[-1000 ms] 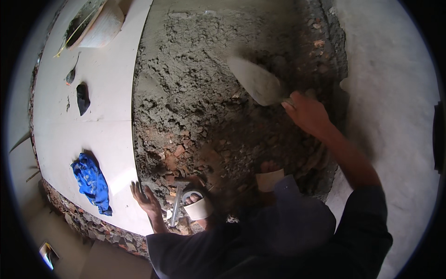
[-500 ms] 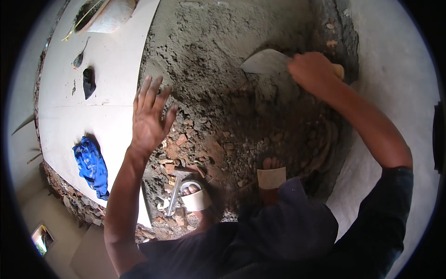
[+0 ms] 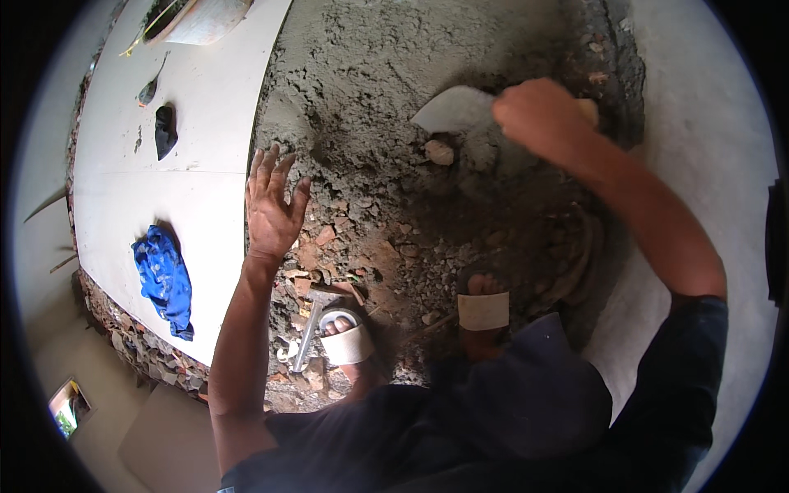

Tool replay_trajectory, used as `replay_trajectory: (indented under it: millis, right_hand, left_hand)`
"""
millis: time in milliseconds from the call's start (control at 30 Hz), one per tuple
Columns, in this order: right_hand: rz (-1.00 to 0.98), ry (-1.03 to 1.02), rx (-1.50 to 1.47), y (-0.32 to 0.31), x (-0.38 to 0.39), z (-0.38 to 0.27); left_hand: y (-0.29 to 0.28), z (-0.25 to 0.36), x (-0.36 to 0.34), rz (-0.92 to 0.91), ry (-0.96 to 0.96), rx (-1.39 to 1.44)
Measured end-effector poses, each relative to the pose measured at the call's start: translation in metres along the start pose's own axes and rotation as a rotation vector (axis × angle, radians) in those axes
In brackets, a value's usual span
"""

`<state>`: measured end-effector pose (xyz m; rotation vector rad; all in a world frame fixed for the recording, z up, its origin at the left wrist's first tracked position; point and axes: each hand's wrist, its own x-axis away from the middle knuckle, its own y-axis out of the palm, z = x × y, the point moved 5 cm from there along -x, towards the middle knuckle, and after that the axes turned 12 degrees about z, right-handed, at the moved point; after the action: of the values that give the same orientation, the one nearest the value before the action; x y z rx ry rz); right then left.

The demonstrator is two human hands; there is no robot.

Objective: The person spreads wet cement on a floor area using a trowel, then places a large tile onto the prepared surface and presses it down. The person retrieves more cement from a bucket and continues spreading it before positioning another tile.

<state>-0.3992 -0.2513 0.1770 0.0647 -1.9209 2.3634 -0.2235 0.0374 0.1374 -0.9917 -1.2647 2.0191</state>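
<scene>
My right hand (image 3: 542,119) is closed round the handle of a trowel (image 3: 454,109), whose wide grey blade points left over the wet mortar (image 3: 353,66). Just below the blade lies a pale stone chunk (image 3: 439,152). My left hand (image 3: 274,201) has its fingers spread and holds nothing. It is over the edge where the white tiles (image 3: 205,99) meet the mortar; whether it touches the surface I cannot tell. Grey residue coats its fingertips.
Broken brick and rubble (image 3: 386,255) cover the ground before my sandalled feet. A hammer (image 3: 310,327) lies beside my left foot. On the tiles are a blue cloth (image 3: 163,279), a black cloth-like item (image 3: 165,133), a small pointed tool (image 3: 149,90) and a basin (image 3: 209,20). A pale wall (image 3: 699,107) rises at right.
The trowel and my right hand have shifted slightly left, and the pale stone chunk now shows below the blade. My left hand remains spread near the tile edge. The whole view has shifted a little.
</scene>
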Motion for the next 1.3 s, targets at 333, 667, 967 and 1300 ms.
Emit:
replay_trajectory:
  millis: [333, 667, 967, 1300]
  right_hand:
    - [-0.065, 0.207, -0.064, -0.042, 0.071, 0.013]
    - [0.037, 1.057, -0.355, 0.07, 0.161, 0.069]
    - [0.34, 1.332, -0.64, 0.07, 0.197, 0.003]
    - [0.186, 1.21, -0.331, 0.076, 0.211, 0.078]
  left_hand:
    - [-0.014, -0.028, 0.016, 0.039, -0.065, -0.012]
    - [-0.023, -0.042, 0.027, 0.013, -0.058, -0.116]
    - [0.116, 0.161, -0.038, -0.257, 0.394, 0.078]
    - [0.102, 0.177, -0.035, -0.285, 0.397, 0.226]
